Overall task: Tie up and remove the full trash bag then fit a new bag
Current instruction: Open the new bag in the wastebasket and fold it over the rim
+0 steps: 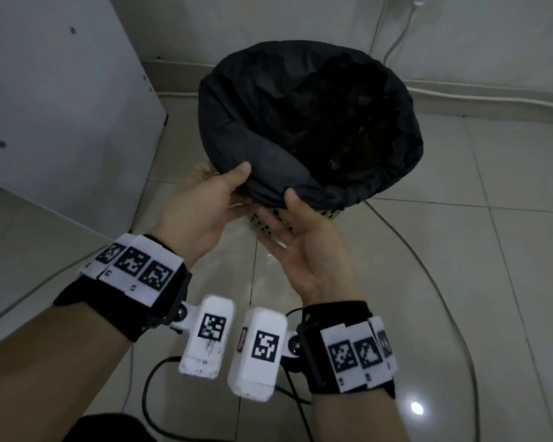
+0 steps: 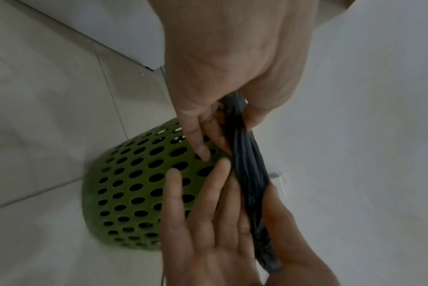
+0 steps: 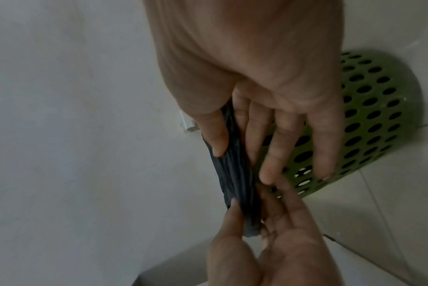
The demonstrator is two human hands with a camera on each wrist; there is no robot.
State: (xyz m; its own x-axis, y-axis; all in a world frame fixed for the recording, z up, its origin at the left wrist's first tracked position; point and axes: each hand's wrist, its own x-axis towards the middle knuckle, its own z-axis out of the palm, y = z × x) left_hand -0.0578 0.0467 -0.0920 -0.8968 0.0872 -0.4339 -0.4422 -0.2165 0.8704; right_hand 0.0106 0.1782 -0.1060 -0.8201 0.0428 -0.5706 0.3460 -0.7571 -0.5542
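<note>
A black trash bag (image 1: 310,122) lines a green perforated bin (image 1: 268,221) that stands on the tiled floor. The bag's mouth is open and spread over the bin's rim, with dark rubbish inside. My left hand (image 1: 237,183) pinches the near rim of the bag, thumb on top. Just to its right my right hand (image 1: 292,205) pinches the same rim, with its fingers along the bin's side. In the left wrist view the bunched bag rim (image 2: 249,174) runs between the two hands beside the bin (image 2: 134,183). The right wrist view shows the same gathered strip (image 3: 235,178).
A white cabinet (image 1: 61,90) stands close on the left. The wall and its skirting run behind the bin, and a white cable (image 1: 393,43) hangs down the wall. A thin cable (image 1: 444,298) curves over the floor tiles on the right.
</note>
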